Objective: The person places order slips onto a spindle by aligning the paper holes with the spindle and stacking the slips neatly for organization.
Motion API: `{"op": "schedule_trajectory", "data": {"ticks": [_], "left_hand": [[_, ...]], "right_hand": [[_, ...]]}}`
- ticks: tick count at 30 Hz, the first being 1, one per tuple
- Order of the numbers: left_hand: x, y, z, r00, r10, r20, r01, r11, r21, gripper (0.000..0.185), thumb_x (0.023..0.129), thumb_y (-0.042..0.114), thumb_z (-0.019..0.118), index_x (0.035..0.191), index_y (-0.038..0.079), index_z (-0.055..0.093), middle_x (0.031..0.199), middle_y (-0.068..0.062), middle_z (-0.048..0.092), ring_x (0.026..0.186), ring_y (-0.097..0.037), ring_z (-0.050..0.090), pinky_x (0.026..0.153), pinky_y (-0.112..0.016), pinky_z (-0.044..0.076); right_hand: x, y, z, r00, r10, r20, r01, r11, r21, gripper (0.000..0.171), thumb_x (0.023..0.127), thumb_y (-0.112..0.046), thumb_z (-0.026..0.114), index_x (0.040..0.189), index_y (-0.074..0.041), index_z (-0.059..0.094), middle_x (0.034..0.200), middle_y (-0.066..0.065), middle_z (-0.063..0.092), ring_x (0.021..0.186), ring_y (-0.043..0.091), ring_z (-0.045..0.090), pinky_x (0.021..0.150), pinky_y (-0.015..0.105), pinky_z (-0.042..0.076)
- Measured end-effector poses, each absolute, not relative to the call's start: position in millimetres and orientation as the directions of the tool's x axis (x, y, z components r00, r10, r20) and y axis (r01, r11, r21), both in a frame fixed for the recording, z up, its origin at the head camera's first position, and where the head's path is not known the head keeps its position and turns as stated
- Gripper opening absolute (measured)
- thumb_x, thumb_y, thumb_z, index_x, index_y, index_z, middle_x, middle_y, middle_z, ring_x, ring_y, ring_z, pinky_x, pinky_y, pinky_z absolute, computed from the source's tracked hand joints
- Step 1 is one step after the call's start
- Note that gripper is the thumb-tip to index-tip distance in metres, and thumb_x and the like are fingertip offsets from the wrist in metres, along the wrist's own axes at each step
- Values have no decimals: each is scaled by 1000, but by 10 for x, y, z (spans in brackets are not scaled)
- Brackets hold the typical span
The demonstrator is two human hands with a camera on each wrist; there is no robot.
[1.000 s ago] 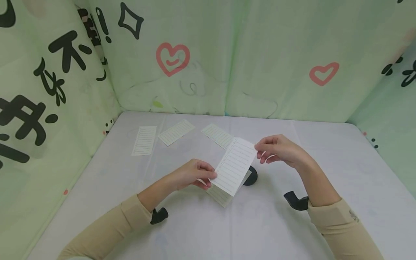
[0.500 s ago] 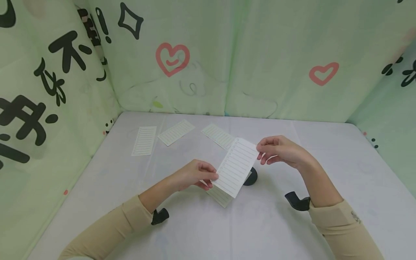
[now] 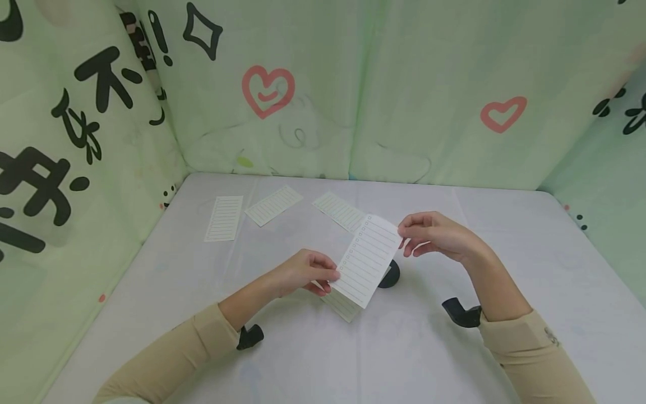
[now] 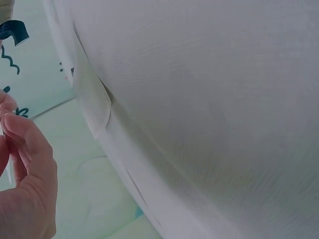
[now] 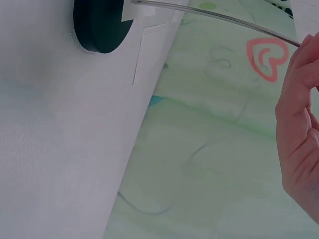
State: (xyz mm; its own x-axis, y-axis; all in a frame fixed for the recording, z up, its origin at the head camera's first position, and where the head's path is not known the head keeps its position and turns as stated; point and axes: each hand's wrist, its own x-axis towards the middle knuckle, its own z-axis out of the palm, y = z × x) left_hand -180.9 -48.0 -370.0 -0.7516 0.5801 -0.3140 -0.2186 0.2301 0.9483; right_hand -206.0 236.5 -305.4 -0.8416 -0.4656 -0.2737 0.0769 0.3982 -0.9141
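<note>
Left hand (image 3: 303, 272) and right hand (image 3: 434, 234) each pinch opposite ends of one lined paper slip (image 3: 367, 260), raised above the table (image 3: 504, 348).

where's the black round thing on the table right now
In the head view, the black round thing sits mid-table, partly hidden behind the lined sheet, below the right hand.

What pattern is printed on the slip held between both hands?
The slip is white with ruled lines and a column of small boxes along one edge, clearest in the head view.

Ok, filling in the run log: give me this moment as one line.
left hand: pinches lined sheet near end | right hand: pinches far end | sheet: held above table | black disc: beneath
</note>
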Motion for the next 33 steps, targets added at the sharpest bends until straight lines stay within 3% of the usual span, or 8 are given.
{"op": "schedule_trajectory", "data": {"ticks": [8,19,33], "left_hand": [[-1845,-444,-3805,-768,564,-303,-200,238,950,15,86,9,62,94,-5,61,72,-2,62,60,-12,58,65,-30,54],[-1876,-367,-3857,-804,506,-313,-183,290,939,15,86,8,62,94,-4,61,73,-2,63,59,-12,57,61,-27,54],[-1899,-365,-3877,-815,501,-292,-159,291,944,14,86,6,62,94,-6,60,72,-2,62,58,-11,57,61,-27,54]], "right_hand": [[-2066,2355,-3057,-842,-467,-269,64,409,-910,16,90,-15,54,93,1,54,84,9,62,70,19,62,71,33,51],[-2071,2356,-3073,-836,-477,-272,69,401,-914,13,90,-13,54,91,0,54,85,16,62,68,18,61,69,32,51],[-2116,2427,-3162,-808,-510,-295,83,397,-914,12,90,-12,53,88,-1,54,81,7,63,68,18,61,70,34,50]]}}
